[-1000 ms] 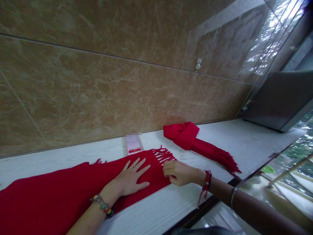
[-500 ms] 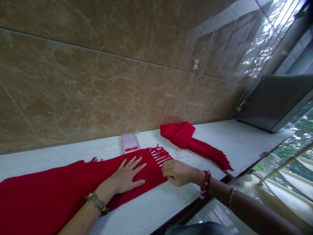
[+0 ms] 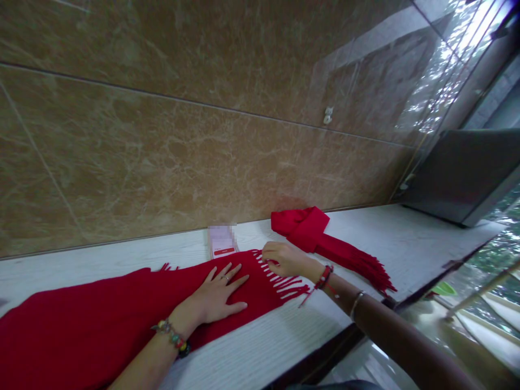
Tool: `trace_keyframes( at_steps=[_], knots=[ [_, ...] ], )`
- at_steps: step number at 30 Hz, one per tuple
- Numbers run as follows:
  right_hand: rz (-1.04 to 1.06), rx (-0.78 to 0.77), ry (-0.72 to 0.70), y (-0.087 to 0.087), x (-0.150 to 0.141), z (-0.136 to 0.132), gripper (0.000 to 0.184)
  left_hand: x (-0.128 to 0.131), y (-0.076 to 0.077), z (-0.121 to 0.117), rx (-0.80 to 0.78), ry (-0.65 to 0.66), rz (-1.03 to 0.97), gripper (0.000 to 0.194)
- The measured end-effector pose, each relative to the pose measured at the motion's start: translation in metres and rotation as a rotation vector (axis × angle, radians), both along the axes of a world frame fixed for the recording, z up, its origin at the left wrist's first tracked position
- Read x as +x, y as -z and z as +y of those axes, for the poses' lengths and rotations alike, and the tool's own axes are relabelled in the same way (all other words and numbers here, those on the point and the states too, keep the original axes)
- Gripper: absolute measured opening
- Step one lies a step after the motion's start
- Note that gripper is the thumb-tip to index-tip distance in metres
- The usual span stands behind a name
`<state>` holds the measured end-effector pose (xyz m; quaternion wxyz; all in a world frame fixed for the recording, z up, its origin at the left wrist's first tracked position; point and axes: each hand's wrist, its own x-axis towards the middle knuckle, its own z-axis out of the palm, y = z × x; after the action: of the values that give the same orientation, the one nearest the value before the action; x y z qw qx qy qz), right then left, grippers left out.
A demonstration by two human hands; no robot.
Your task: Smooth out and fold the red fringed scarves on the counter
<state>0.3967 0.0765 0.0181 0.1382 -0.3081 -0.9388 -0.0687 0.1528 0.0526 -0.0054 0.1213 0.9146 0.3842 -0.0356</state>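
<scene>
A wide red scarf (image 3: 89,314) lies spread along the white tabletop, its fringe (image 3: 286,284) fanned out at the right end. My left hand (image 3: 217,298) rests flat on the cloth with fingers spread, just left of the fringe. At the far corner of that fringe, my right hand (image 3: 287,260) is closed, with fingertips pinched on the strands; exactly which strands are between them is hidden. Just beyond my right hand is a second red scarf (image 3: 312,230), folded over itself in a loop, its fringed tail stretching to the right.
A pale pink packet with a red label (image 3: 221,241) lies between the scarf and the brown tiled wall (image 3: 162,162). A dark grey box-like object (image 3: 459,173) stands at the table's far right end. The table's front edge (image 3: 333,346) runs beneath my right forearm.
My right hand has shifted from the near corner of the fringe to its far corner, leaving the near strands lying loose and visible. My left hand keeps its place on the scarf.
</scene>
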Motion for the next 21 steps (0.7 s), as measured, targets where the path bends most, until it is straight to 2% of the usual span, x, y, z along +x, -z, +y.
trace_keyframes(
  at_steps=[3, 7, 10, 13, 17, 21],
  knots=[
    [-0.087, -0.033, 0.056, 0.01, -0.027, 0.029, 0.017, 0.0, -0.001, 0.0, -0.005, 0.001, -0.003, 0.069],
    [-0.111, -0.019, 0.161, 0.027, -0.014, 0.05, 0.016, 0.0, -0.003, 0.0, -0.016, 0.002, -0.003, 0.069],
    [-0.102, 0.003, 0.244, 0.03, 0.01, 0.055, 0.017, 0.0, -0.003, 0.0, -0.021, 0.007, -0.001, 0.069],
    [-0.097, 0.02, 0.305, 0.026, 0.02, 0.055, 0.019, 0.0, -0.002, 0.0, -0.025, 0.006, -0.003, 0.068],
    [-0.092, 0.046, 0.297, 0.023, 0.004, 0.052, 0.022, 0.001, -0.003, 0.001, -0.029, -0.013, 0.015, 0.068],
    [-0.142, 0.018, 0.258, 0.027, -0.005, 0.053, 0.019, 0.002, -0.005, 0.0, -0.041, -0.039, 0.044, 0.068]
  ],
)
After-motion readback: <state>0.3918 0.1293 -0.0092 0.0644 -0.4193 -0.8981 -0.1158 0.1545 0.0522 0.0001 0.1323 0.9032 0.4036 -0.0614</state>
